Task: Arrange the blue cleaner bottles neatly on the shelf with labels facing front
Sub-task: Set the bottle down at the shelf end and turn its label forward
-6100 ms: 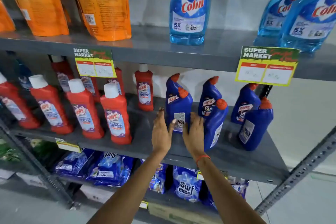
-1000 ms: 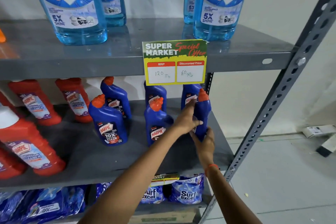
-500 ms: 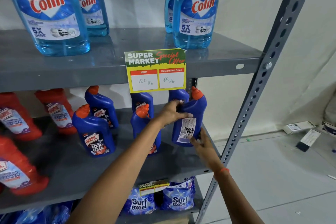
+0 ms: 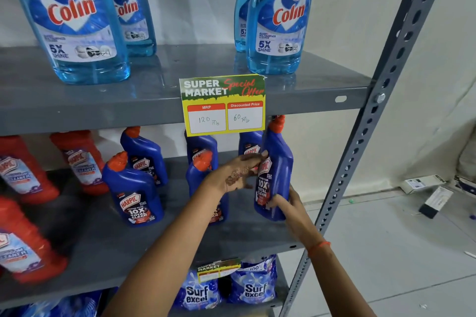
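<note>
Several blue Harpic cleaner bottles with orange caps stand on the middle grey shelf. At the right end, a blue bottle is held slightly lifted and tilted, its front label turned towards me. My left hand grips its upper left side over the label. My right hand holds its lower part. Another blue bottle stands front left with its label facing forward. A third blue bottle is partly hidden behind my left arm. Further blue bottles stand in the back row.
Red Harpic bottles fill the shelf's left side. Light blue Colin bottles stand on the upper shelf, where a price card hangs. A perforated grey upright borders the right. Surf Excel packs lie below.
The right-end bottle has been turned in my hands: half a second ago its back label faced me, now its front label does. The view has moved closer.
</note>
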The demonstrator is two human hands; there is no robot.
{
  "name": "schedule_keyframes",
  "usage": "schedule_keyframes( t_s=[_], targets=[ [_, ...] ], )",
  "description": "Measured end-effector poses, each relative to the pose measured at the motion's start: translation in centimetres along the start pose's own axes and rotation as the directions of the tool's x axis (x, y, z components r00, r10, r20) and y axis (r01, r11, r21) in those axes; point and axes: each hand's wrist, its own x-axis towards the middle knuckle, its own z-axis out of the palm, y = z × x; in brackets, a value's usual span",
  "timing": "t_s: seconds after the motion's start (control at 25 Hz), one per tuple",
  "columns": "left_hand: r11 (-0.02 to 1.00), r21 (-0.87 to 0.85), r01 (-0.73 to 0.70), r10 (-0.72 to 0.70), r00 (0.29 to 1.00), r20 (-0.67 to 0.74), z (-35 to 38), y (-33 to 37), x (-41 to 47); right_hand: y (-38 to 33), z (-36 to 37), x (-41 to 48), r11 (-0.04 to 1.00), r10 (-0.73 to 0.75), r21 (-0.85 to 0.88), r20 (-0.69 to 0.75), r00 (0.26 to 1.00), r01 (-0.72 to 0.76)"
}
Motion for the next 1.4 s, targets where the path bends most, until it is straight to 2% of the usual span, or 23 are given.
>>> schedule_keyframes(
  t_s=[0.04,0.08,0.16,0.28,0.36,0.48,0.6,0.72,0.88,1.04,1.28,1.4],
  targets=[
    [1.000,-0.021,0.002,-0.001,0.999,0.050,-0.2,-0.1,0.0,0.4,-0.2,0.1,0.998,0.028,0.050,-0.003,1.000,-0.028],
    [1.000,0.009,-0.016,0.015,0.999,0.042,-0.2,-0.2,0.2,0.6,-0.3,0.3,0.994,0.056,0.095,-0.007,0.998,-0.055],
    [0.993,0.095,-0.075,0.086,0.989,-0.119,0.3,-0.4,1.0,1.1,-0.6,1.0,0.994,0.077,0.075,-0.031,0.997,-0.074],
    [0.975,0.097,-0.198,0.220,0.902,-0.372,1.1,-1.5,2.1,1.5,-0.7,2.6,0.995,0.038,-0.091,-0.111,0.993,-0.048],
    [0.961,0.098,-0.258,0.273,0.838,-0.472,1.1,-2.8,2.8,1.7,-0.6,4.1,0.988,0.017,-0.151,-0.161,0.987,-0.041],
    [0.949,0.165,-0.269,0.315,0.778,-0.543,0.8,-4.8,3.5,2.0,-0.2,6.0,0.966,0.029,-0.245,-0.199,0.980,-0.079],
    [0.931,0.154,-0.330,0.358,0.753,-0.553,0.7,-6.6,3.6,2.9,-0.2,7.0,0.934,0.016,-0.346,-0.213,0.977,-0.091],
    [0.925,0.092,-0.368,0.359,0.771,-0.526,0.5,-7.4,3.5,3.6,-0.1,7.5,0.931,-0.020,-0.360,-0.226,0.974,-0.064],
    [0.958,0.094,-0.270,0.280,0.816,-0.505,0.2,-9.4,3.5,4.6,-0.1,7.2,0.928,0.064,-0.339,-0.270,0.961,-0.157],
    [0.976,0.060,-0.207,0.212,0.865,-0.455,-0.4,-11.1,3.0,5.5,-0.7,6.4,0.878,0.111,-0.426,-0.260,0.959,-0.217],
    [0.954,0.300,-0.025,0.174,0.860,-0.481,0.8,-11.6,1.7,5.6,-1.5,5.0,0.824,0.184,-0.463,-0.328,0.927,-0.327],
    [0.898,0.441,-0.014,0.226,0.873,-0.432,1.5,-12.6,0.1,5.1,-0.9,2.1,0.883,0.179,-0.333,-0.410,0.894,-0.330]
  ],
)
